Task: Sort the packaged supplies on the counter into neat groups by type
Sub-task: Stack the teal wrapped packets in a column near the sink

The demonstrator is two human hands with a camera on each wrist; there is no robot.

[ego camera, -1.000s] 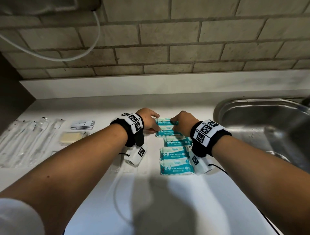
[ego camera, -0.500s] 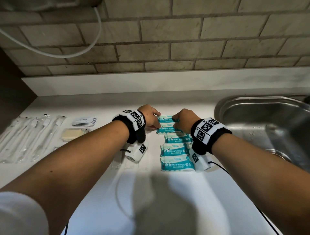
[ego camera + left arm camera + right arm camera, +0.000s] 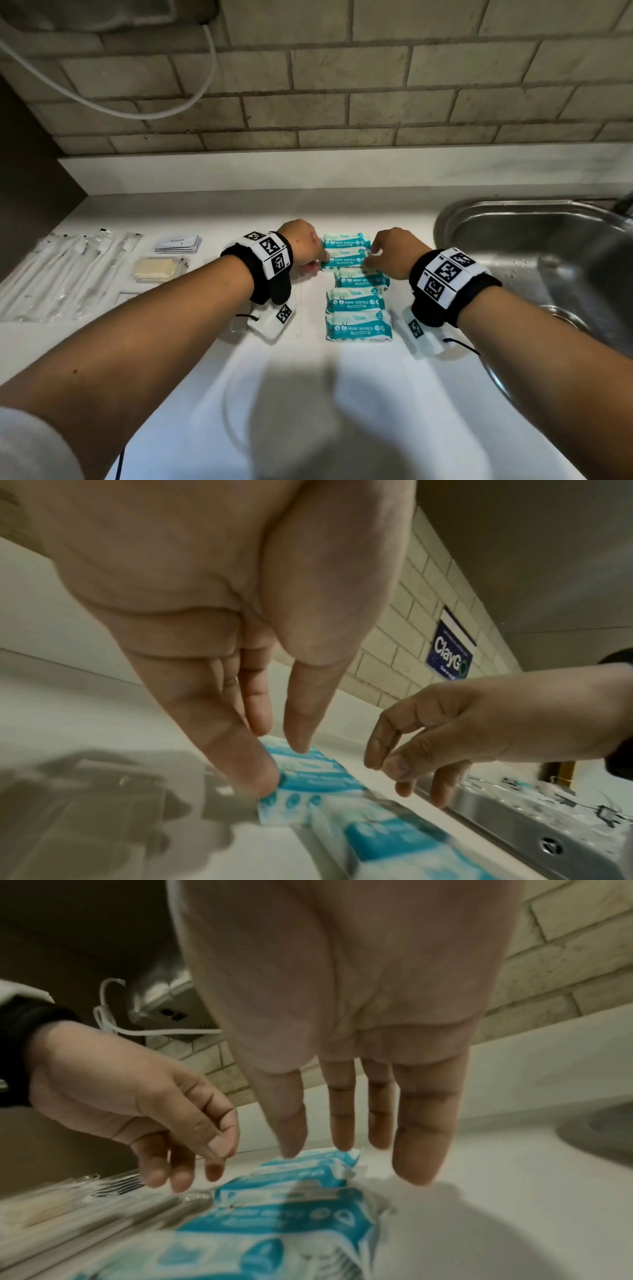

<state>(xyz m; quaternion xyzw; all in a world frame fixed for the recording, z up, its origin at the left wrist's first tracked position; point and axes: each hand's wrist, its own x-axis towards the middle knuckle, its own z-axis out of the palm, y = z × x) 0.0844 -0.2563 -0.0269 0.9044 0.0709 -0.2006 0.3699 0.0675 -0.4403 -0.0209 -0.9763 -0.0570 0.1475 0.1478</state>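
Far left: a row of long clear plastic sleeves (image 3: 58, 274) lies side by side on the white counter (image 3: 376, 411); each holds a slim white item, too small to tell apart.
Left of centre: a fanned stack of thin white flat packets (image 3: 178, 244) lies at the back, and just in front of it a clear wrapper holding pale yellow pads (image 3: 156, 270).
Left hand: the left hand (image 3: 302, 247) reaches down over the left end of the second teal-and-white mini wipes pack (image 3: 346, 262). In the left wrist view its fingers (image 3: 236, 750) are straight and apart, the nearest fingertip touching the pack's left edge; nothing is gripped.
Wipes: five teal-and-white soft plastic packs labelled MINI WIPES lie in one column from back to front, each overlapping or touching the next, with the front wipes pack (image 3: 359, 326) nearest the person. They sit between the two hands, just left of the sink.
Right hand: the right hand (image 3: 394, 253) hovers at the right end of the same second pack. The right wrist view shows its fingers (image 3: 418, 1137) hanging straight and spread above the packs, holding nothing; whether a tip touches the wrapper I cannot tell.
Right: a stainless steel sink basin (image 3: 513, 219) is set into the counter, with water drops inside.
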